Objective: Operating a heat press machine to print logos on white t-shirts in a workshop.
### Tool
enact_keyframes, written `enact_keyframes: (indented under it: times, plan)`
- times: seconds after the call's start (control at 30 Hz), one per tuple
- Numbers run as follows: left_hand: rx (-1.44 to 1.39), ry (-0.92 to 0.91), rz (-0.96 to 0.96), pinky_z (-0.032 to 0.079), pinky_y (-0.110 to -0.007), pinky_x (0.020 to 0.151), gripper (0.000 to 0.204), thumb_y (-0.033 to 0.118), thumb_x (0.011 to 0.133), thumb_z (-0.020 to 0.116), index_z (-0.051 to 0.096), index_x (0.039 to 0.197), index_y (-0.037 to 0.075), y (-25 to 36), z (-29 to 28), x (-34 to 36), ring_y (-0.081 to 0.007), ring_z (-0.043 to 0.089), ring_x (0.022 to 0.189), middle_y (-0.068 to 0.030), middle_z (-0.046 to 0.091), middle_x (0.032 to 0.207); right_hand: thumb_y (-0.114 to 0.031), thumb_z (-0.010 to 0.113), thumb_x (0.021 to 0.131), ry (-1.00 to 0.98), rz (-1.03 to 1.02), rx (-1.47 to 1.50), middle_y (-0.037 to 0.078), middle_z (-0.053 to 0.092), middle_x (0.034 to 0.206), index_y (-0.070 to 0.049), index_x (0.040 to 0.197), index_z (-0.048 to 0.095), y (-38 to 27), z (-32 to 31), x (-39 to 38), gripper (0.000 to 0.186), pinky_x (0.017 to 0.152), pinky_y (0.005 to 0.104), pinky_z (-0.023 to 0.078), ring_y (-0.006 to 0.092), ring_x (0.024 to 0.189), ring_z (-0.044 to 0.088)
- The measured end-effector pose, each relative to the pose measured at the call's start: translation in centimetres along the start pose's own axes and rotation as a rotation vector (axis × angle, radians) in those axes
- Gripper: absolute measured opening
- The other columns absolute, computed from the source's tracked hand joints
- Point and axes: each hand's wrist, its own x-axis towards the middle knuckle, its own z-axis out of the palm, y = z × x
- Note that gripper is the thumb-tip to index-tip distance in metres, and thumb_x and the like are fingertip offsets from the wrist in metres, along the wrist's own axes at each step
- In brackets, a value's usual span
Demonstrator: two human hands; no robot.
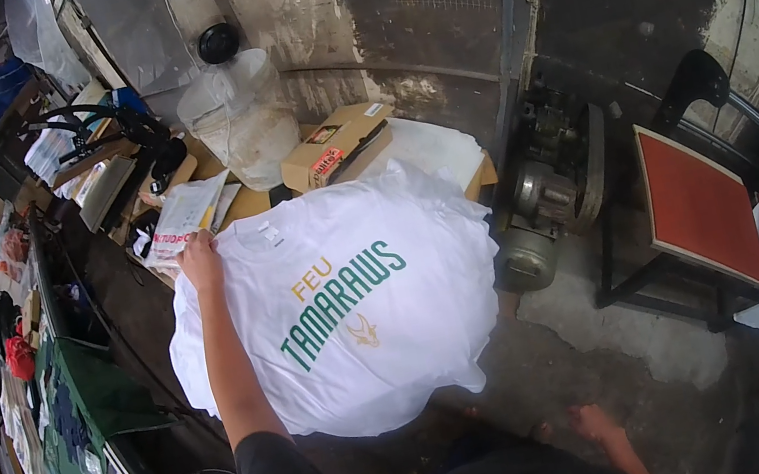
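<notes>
A stack of white T-shirts (397, 335) lies spread before me, the top one printed in green and yellow with a small yellow emblem. Its collar points away, toward the back left. At the shoulder left of the collar, my left hand (199, 261) has its fingers closed on the T-shirt's edge, beside a white printed plastic packet (185, 226). My fingertips are partly hidden there. Low on the right, apart from the shirts, hangs my right hand (592, 422), its fingers curled with nothing visible in them.
Behind the shirts are a cardboard box (338, 146) and a stained white bucket (243, 124). A motor (544, 193) stands to the right, near a red padded board (698, 201) on a dark frame. On the left runs a long bench with green cloth (102, 387) and clutter.
</notes>
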Motion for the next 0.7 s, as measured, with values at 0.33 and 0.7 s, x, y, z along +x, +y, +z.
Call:
enact_keyframes:
  times: [0.33,0.7]
  plan:
    - [-0.106,0.241,0.195,0.044,-0.042,0.076,0.005,0.01,0.084,0.059,0.056,0.084,0.006,3.0,-9.2,-2.1,-0.032,0.06,0.076,-0.0119,0.063,0.081,-0.02,0.056,0.086,-0.03,-0.154,-0.089,0.019,0.063,0.107,-0.011,0.12,0.059,-5.5,-4.3,5.2,0.035,0.087,0.0441,0.048,0.0381,0.1,0.059]
    - [-0.582,-0.135,0.13,0.047,-0.043,0.062,0.005,0.006,0.089,0.054,0.051,0.092,0.003,12.7,-16.2,-11.8,-0.039,0.06,0.074,-0.017,0.061,0.082,-0.017,0.057,0.087,-0.003,-0.51,0.057,0.022,0.06,0.113,-0.006,0.119,0.059,-9.8,-5.6,8.1,0.034,0.089,0.0433,0.047,0.0393,0.101,0.059]
